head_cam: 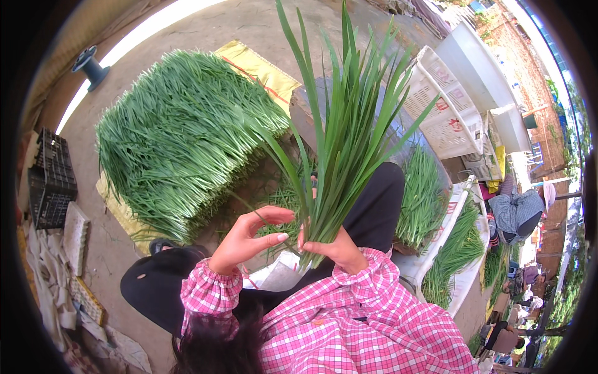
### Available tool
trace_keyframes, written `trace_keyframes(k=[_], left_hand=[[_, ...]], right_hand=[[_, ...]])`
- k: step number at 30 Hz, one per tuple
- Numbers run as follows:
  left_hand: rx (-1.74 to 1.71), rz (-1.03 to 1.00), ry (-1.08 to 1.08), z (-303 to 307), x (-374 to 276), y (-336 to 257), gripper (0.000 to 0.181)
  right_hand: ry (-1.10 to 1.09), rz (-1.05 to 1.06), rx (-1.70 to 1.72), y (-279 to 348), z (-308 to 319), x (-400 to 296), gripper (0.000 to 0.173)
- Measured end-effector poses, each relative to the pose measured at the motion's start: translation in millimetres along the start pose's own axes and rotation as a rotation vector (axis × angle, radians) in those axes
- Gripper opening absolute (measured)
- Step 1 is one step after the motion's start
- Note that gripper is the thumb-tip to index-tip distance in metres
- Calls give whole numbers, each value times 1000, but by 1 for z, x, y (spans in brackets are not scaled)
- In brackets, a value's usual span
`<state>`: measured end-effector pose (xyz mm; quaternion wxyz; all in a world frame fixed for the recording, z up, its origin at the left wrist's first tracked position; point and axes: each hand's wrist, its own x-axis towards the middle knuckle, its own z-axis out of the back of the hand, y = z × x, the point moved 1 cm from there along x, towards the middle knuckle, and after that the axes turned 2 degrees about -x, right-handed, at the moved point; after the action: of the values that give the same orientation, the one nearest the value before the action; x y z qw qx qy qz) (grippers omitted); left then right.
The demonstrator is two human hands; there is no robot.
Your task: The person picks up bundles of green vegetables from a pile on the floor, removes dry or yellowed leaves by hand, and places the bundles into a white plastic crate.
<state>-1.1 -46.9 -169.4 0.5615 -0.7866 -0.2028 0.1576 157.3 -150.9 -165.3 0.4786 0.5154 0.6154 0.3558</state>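
Note:
My right hand (332,248) is closed round the pale lower ends of a bunch of long, flat green leaves, likely Chinese chives (341,159), which fans out upward. Just left of the stems is my left hand (254,236), its fingers curved apart; a thin leaf crosses it, and whether it grips that leaf is unclear. Beyond my hands, a large stack of the same greens (182,140) lies on yellow woven sacking (261,70). Loose greens are scattered on the ground between my knees. A white sheet or bag (280,273) lies beneath the bunch.
At right stand white plastic crates (451,112), with more greens (420,196) on a dark surface and in a white crate (416,266). A black crate (51,182) and a blue spool (91,70) are at left. A person (516,212) sits far right, with others behind.

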Motion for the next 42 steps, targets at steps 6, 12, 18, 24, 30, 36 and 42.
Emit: trace_keyframes(k=[6, 12, 18, 24, 30, 36, 42], left_hand=[[-185, -8, -100, -1, 1, 12, 19], [-750, 67, -223, 6, 3, 49, 25], [-493, 362, -258, 23, 6, 99, 22], [1587, 572, -78, 6, 0, 81, 51], [212, 63, 69, -18, 11, 26, 73], [-52, 50, 88, -15, 2, 25, 71], [-213, -18, 123, -25, 4, 8, 54]], right_hand=[[-160, 126, 75, 2, 9, -1, 27], [-388, 447, 313, 42, 24, -7, 27], [-506, 618, 313, 82, 50, -23, 30], [-374, 345, 205, 66, 41, -24, 35], [-175, 72, 97, 28, 10, -8, 34], [66, -91, -89, 4, -16, 3, 40], [303, -107, -279, -7, -28, 6, 30]])
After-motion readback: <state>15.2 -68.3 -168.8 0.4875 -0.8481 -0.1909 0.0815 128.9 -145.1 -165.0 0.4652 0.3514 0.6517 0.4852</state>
